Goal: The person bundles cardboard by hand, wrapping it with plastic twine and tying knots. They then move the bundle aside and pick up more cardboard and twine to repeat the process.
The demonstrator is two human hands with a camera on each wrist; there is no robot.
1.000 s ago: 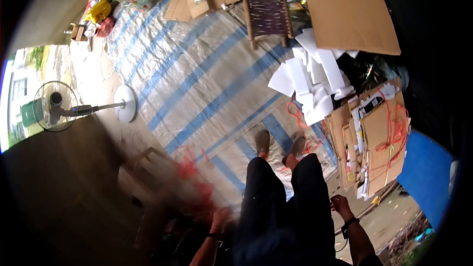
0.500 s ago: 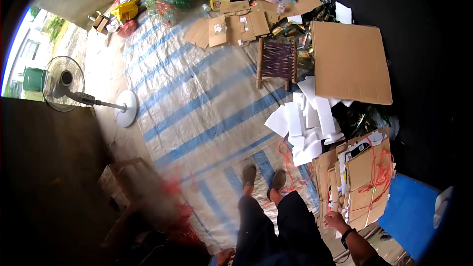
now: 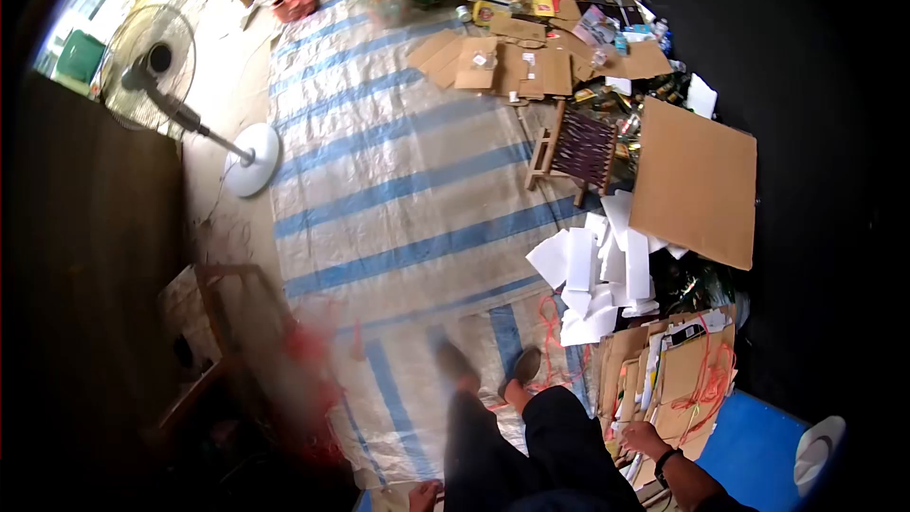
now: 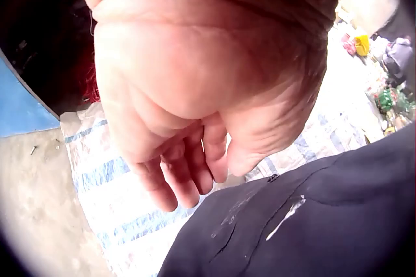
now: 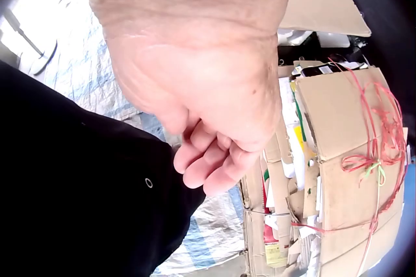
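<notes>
My left hand (image 4: 208,82) hangs beside the dark trouser leg (image 4: 299,212), fingers loosely bent and holding nothing; in the head view the left hand (image 3: 426,495) shows at the bottom edge. The right hand (image 5: 195,88) hangs by the other leg (image 5: 84,179), its fingers loosely curled and empty. Seen from the head, the right hand (image 3: 645,438) overlaps the tied cardboard bundle (image 3: 684,381), and whether they touch I cannot tell. Red string (image 5: 390,127) is wound round that bundle. Both feet are on the blue-and-white striped sheet (image 3: 398,190).
White foam pieces (image 3: 580,265) lie beside a large cardboard sheet (image 3: 697,180). Behind them stand a woven stool (image 3: 583,147) and flattened boxes (image 3: 517,66). A fan (image 3: 254,159) is at the left, a wooden frame (image 3: 213,308) and red string (image 3: 313,346) at lower left, a blue panel (image 3: 749,441) at right.
The head view has turned and shifted, bringing more of the cardboard and bottles at the back into sight. The feet have changed position on the sheet. Both hands remain empty.
</notes>
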